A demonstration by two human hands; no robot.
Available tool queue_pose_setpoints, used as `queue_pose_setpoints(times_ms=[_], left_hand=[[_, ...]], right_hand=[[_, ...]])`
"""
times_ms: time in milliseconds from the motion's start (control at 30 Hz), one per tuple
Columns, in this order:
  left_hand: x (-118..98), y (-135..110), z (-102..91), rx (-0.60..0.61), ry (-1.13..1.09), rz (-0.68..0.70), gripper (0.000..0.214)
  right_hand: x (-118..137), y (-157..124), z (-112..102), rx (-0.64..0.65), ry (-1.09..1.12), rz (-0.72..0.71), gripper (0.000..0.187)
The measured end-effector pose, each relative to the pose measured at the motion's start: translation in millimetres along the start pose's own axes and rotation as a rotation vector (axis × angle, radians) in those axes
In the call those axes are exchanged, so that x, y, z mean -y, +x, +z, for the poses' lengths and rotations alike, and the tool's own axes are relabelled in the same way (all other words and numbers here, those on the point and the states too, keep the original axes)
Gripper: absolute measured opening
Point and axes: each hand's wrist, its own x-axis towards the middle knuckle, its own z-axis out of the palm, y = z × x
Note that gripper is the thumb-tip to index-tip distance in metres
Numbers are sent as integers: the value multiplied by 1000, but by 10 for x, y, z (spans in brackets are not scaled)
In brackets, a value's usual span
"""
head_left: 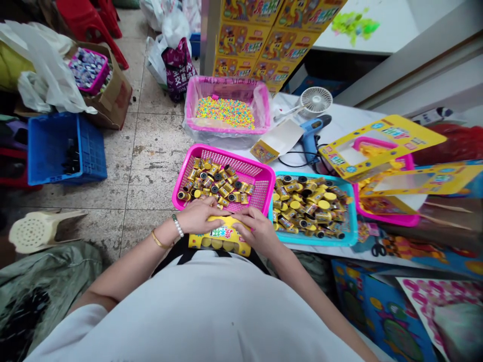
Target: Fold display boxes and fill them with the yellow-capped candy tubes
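Note:
My left hand (199, 215) and my right hand (254, 226) both grip a yellow display box (222, 240) held against my lap. Its front window shows a row of small yellow canisters. Fingers of both hands curl over the box's top edge. Just beyond my hands stands a pink basket (260, 173) with several small yellow and black canisters. To its right a turquoise basket (349, 236) holds many more of the same canisters. A pearl bracelet and a gold bangle sit on my left wrist.
A pink tub of coloured beads (226, 111) stands further back. A blue glue gun (313, 133), a small white fan (316, 100) and flat yellow box blanks (381, 143) lie at the right. A blue crate (62, 148) and a cardboard box (109, 95) sit on the floor at left.

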Motion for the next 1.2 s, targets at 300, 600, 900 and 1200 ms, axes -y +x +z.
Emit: queue_pose_setpoints(times_ms=[300, 600, 900, 1200], left_hand=[[59, 87, -59, 64, -34, 45, 39], [58, 75, -92, 51, -124, 61, 31], [114, 91, -100, 67, -133, 91, 35], [189, 89, -87, 59, -110, 148, 45]], right_hand=[[260, -385, -31, -184, -45, 156, 38], [296, -451, 84, -227, -30, 194, 50], [197, -327, 3, -86, 10, 159, 44], [239, -269, -32, 43, -169, 256, 45]])
